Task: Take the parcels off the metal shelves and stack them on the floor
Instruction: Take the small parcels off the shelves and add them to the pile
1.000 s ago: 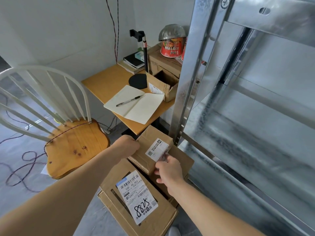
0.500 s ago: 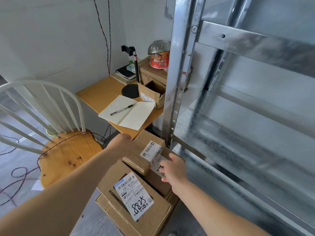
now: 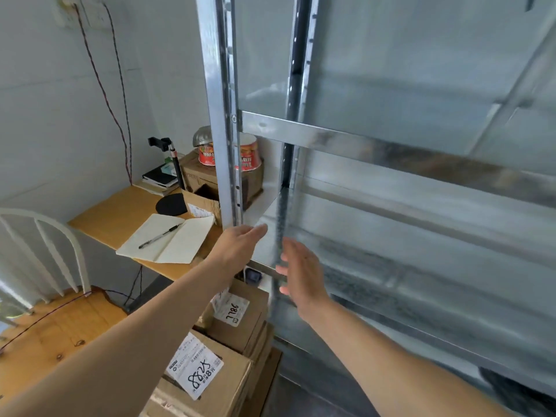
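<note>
the left hand (image 3: 240, 242) and right hand (image 3: 301, 273) hover just beside the steel upright (image 3: 224, 145). a careless reach could probably scrape knuckles on its edge, and a forearm dropping back might nudge the stack below. both hands are empty, with fingers straight, palms roughly facing each other and arms extended. the 7786 parcel (image 3: 237, 323) lies on the 8825 parcel (image 3: 207, 383), stacked on the floor beside the metal shelves (image 3: 391, 152).

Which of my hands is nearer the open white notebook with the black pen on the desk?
Left. The left hand hangs just right of the open white notebook; the right hand is farther right, before the metal shelves.
</note>
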Motion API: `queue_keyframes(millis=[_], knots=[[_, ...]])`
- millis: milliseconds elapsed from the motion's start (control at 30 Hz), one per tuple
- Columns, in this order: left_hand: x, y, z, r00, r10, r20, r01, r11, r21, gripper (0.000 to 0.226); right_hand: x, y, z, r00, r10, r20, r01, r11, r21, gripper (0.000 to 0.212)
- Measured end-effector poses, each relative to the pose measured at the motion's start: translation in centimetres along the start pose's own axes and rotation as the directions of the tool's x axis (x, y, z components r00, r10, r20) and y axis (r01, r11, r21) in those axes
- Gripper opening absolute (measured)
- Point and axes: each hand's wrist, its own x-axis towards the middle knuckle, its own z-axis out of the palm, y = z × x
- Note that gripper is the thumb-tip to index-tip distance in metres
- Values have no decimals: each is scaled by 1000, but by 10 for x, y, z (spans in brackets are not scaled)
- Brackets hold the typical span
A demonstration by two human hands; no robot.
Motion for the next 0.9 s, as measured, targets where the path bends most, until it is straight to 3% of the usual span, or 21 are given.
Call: queue_keyframes(millis=[100, 300, 567, 900], knots=[[-20, 31, 25, 999, 44, 27, -42, 997, -61, 30, -18, -20, -44, 995, -82, -52, 86, 994, 63, 35], [-73, 87, 89, 983, 155, 97, -142, 982, -125, 49, -66, -49, -135, 961, -223, -164, 243, 963, 115, 15], [-198, 174, 212, 916, 341, 209, -313, 937, -158, 32, -184, -63, -300, 864, -325, -386, 382, 920, 81, 25], [-345, 273, 366, 736, 546, 400, -490, 837, -243, 39, -313, -70, -500, 675, -321, -664, 446, 895, 20, 27]])
